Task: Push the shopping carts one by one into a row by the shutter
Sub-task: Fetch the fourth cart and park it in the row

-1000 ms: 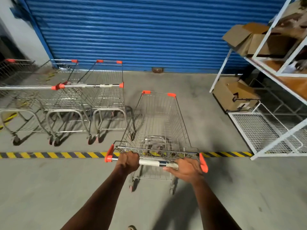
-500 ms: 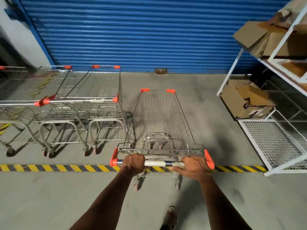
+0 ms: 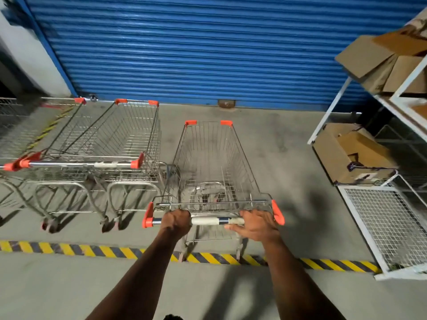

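Head view: both hands (left [image 3: 176, 221], right [image 3: 255, 225]) grip cart handle [image 3: 217, 220]

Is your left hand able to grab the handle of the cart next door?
Probably yes. The left hand would have to let go of its own cart first, but nothing blocks the way to the parked cart's handle.

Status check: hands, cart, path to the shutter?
Both hands, left and right, on the cart handle. Rear wheels on hazard stripe. Floor ahead clear.
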Motion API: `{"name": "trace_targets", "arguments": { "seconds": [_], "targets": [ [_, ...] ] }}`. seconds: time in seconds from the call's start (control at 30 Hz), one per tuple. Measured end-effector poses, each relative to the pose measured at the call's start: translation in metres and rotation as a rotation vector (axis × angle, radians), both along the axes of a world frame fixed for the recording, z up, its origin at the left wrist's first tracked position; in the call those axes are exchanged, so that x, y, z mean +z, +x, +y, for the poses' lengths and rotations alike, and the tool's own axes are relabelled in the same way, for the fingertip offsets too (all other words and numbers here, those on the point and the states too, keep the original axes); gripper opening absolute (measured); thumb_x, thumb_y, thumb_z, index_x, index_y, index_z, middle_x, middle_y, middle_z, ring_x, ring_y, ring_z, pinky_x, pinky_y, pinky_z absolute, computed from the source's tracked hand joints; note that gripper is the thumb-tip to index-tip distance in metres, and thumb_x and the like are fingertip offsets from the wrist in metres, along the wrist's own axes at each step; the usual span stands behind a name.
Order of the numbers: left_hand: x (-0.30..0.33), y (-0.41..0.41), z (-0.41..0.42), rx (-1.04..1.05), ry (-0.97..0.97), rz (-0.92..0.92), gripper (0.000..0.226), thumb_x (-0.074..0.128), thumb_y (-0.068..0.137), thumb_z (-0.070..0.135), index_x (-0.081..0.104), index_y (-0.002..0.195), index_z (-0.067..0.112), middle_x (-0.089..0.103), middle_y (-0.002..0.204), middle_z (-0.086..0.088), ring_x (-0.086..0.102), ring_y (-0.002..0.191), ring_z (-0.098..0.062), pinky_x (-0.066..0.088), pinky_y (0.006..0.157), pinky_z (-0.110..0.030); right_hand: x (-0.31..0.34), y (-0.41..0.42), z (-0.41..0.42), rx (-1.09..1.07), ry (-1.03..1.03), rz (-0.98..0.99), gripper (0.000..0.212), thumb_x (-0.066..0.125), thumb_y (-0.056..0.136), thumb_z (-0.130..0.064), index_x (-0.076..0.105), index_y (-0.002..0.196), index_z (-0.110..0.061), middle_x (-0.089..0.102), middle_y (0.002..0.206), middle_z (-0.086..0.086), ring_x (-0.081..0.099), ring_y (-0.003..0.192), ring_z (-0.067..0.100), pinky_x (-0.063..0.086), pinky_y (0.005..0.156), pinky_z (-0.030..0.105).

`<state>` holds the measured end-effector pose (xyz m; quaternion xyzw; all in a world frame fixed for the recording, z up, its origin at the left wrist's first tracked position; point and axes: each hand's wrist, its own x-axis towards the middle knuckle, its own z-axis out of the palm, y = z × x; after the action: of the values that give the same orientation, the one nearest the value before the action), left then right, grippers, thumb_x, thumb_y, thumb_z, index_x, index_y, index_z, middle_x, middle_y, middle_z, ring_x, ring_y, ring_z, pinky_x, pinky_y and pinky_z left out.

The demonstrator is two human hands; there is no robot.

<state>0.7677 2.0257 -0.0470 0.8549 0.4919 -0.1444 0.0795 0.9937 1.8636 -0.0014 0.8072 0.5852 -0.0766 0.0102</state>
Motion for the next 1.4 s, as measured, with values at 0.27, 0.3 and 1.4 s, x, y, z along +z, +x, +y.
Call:
{"name": "trace_targets", "arguments": {
  "seconds": [0.27,0.3,1.4],
  "targets": [
    [-0.010,0.026,0.080,0.011,0.052,-0.025,0.045,0.055,0.098,0.025,0.025,0.064,0.021,0.052,0.083,-0.002,0.057,0.083,-0.024,0.016,0.050,-0.023,-0.006,0.018,0.073,0.003,0.027,-0.003,0.093,0.026,0.073,-0.105,0.067,0.105,-0.027,0.075,0.093,-0.002,0.073,0.093,0.024,0.052,0.083,0.038],
    [-0.008,0.027,0.088,0.004,0.071,-0.034,0.041,0.052,0.099,0.023,0.030,0.065,0.021,0.058,0.089,-0.005,0.062,0.089,-0.026,0.015,0.050,-0.023,-0.006,0.018,0.081,0.003,0.034,-0.001,0.093,0.026,0.073,-0.105,0.067,0.104,-0.027,0.075,0.092,-0.003,0.073,0.092,0.024,0.052,0.082,0.037],
    [-0.006,0.067,0.194,-0.385,0.488,-0.256,0.024,0.050,0.082,0.010,0.048,0.061,0.021,0.038,0.054,-0.001,0.038,0.040,-0.019,0.029,0.042,-0.027,-0.003,0.078,0.189,-0.011,-0.101,-0.138,0.101,0.024,0.072,-0.104,0.071,0.108,-0.022,0.076,0.103,0.003,0.072,0.100,0.027,0.050,0.092,0.038]
  ]
}}
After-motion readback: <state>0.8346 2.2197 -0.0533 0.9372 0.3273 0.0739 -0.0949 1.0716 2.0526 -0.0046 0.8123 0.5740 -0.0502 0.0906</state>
